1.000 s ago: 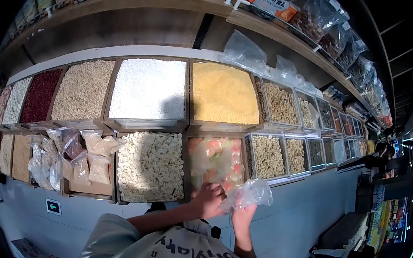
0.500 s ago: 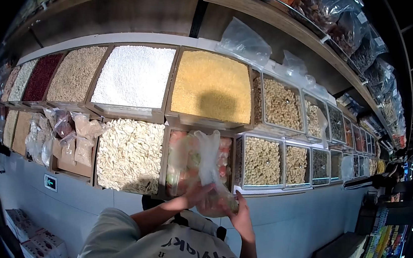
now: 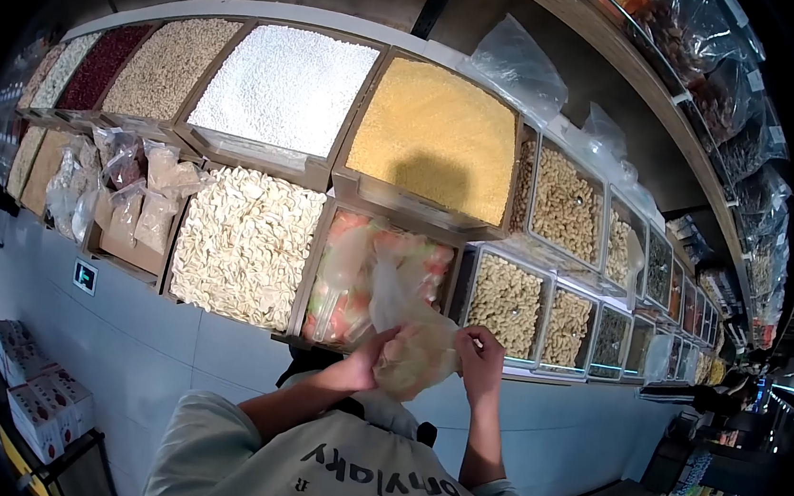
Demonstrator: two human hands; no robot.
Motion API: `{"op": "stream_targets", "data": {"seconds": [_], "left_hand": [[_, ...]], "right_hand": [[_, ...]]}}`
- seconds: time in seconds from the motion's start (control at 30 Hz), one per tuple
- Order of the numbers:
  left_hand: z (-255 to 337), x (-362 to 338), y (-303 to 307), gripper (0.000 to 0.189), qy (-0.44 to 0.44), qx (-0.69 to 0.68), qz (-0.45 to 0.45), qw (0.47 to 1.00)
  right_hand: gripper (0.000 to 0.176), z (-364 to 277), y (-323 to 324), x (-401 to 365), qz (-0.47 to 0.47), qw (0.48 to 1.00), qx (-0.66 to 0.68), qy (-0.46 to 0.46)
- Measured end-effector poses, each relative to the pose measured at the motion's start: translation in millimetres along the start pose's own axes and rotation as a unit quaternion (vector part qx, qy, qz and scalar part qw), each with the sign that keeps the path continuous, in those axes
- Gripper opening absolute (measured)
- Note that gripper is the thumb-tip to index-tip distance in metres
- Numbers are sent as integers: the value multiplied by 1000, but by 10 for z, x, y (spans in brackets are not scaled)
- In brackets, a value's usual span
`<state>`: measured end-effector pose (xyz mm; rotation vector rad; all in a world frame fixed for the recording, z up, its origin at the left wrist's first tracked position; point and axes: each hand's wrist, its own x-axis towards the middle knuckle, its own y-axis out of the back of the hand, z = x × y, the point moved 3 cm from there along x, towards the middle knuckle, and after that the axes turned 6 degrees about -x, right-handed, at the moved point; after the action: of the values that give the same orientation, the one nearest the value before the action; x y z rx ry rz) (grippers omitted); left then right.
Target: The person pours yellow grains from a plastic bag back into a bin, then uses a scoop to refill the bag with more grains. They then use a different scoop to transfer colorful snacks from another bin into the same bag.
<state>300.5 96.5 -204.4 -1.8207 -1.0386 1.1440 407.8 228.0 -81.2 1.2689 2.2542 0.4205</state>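
A translucent plastic bag hangs in front of my body, bulging with pale contents that I cannot make out. My left hand grips the bag's left side, its fingers partly hidden behind the plastic. At the bag's right edge, my right hand has its fingertips pinched together on the plastic. The bag's loose upper part stands up over a bin with pink and green wrapped pieces. A clear scoop lies on those pieces.
Left of the bin is one of pale flat slices. Yellow grain and white grain fill bins behind. Clear boxes of nuts run off to the right. An overhead shelf crosses the upper right.
The view has tilted and shifted, so the bins sit higher and to the left. My right hand has moved up from the bag's lower side to pinch its right edge; my left still holds it.
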Motion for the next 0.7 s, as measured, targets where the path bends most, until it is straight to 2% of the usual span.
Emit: {"op": "stream_targets", "data": {"seconds": [0.13,0.2,0.23,0.3,0.43,0.5,0.57,0.6,0.67,0.7], "left_hand": [[1,-20,4,52,-61,-28,-28,997],[-30,-14,-94,48,11,-132,-196,972],[-48,-8,-95,48,9,-135,-198,971],[-47,-34,-174,47,-56,-61,-90,993],[5,56,-112,47,-60,-7,-100,993],[21,32,-161,55,-23,-63,-120,990],[-11,-40,-227,58,-34,-58,-95,993],[-31,-96,-290,61,-43,-51,-69,995],[-57,-188,-487,62,-40,-46,-77,995],[-59,-212,-540,64,-38,-38,-85,995]], "right_hand": [[16,-215,-52,178,25,997,-29,68],[10,-263,-12,233,22,999,43,6],[10,-307,-10,252,20,999,39,6],[7,-425,-30,276,11,995,76,59],[10,-611,-84,328,24,991,105,78],[13,-731,-31,343,19,987,156,43],[17,-848,-11,312,22,982,187,9],[17,-891,15,307,18,980,194,26],[17,-940,47,312,15,979,200,41],[18,-976,70,333,42,980,184,64]]}}
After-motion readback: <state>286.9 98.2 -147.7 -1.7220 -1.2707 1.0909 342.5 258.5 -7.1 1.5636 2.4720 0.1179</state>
